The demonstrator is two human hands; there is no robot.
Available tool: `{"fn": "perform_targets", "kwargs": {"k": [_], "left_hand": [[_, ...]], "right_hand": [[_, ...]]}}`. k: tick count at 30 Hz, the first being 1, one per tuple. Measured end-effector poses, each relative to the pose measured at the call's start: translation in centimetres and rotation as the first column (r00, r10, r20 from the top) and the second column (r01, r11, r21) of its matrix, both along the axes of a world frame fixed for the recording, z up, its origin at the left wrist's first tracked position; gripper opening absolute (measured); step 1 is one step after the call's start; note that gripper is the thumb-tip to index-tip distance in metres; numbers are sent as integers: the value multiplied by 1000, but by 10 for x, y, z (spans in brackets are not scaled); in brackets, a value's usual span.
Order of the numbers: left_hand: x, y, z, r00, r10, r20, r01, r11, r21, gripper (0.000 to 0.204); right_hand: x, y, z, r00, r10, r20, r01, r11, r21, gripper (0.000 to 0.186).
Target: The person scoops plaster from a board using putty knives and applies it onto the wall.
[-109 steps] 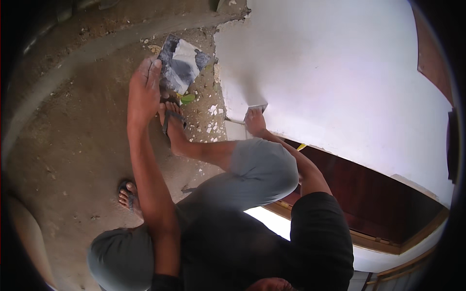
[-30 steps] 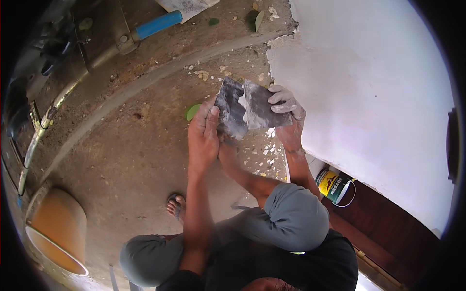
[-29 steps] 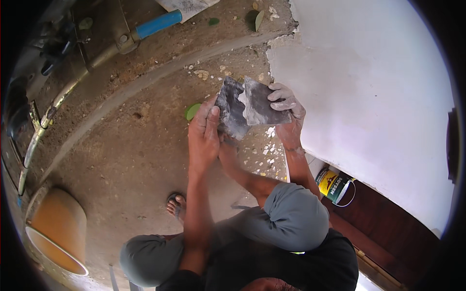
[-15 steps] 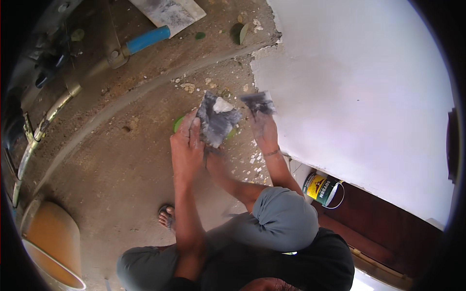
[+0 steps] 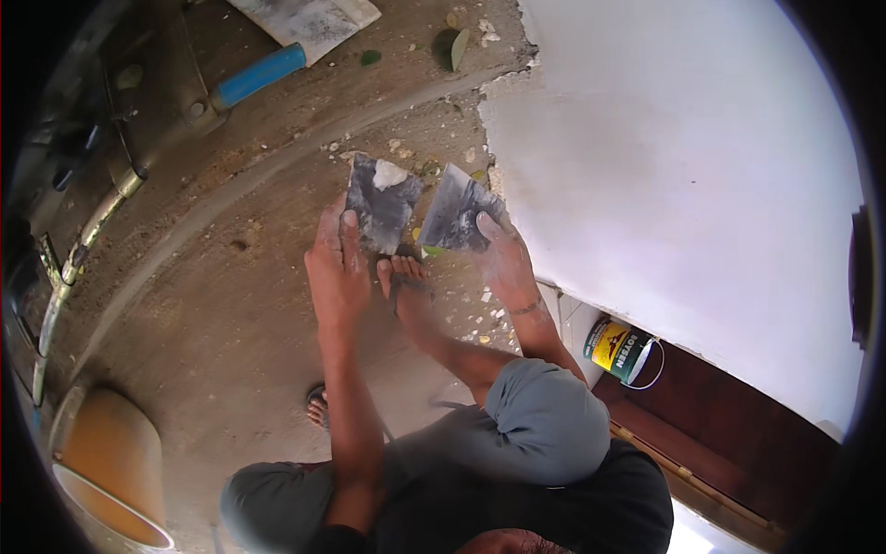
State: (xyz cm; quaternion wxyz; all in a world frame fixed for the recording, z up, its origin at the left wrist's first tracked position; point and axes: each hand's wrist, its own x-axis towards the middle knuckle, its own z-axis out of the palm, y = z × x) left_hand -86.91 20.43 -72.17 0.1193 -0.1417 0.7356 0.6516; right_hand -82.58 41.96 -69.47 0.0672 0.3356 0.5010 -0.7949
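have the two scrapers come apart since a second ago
Yes. The left scraper and right scraper, pressed together before, now sit apart, the right one nearer the white wall.

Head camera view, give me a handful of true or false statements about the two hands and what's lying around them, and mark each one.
1. The left hand holds a flat blade smeared with grey and white paste. True.
2. The right hand is empty. False: it holds a second flat blade, also smeared grey.
3. The two blades are pressed together. False: a gap shows between them.
4. A small tin with a wire handle stands at the foot of the white wall. True.
5. The tool with the blue handle is in the left hand. False: it lies on the ground further up, apart from both hands.
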Motion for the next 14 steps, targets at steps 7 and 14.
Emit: {"fn": "perform_targets", "kwargs": {"k": [7, 14], "left_hand": [[4, 19, 9, 996, -38, -78, 37, 999, -14, 29], [16, 25, 13, 925, -369, -89, 322, 888, -329, 34]], "right_hand": [[0, -12, -7, 998, 28, 64, -28, 1000, 5, 39], [-8, -14, -8, 988, 71, 137, -54, 991, -125, 54]]}}
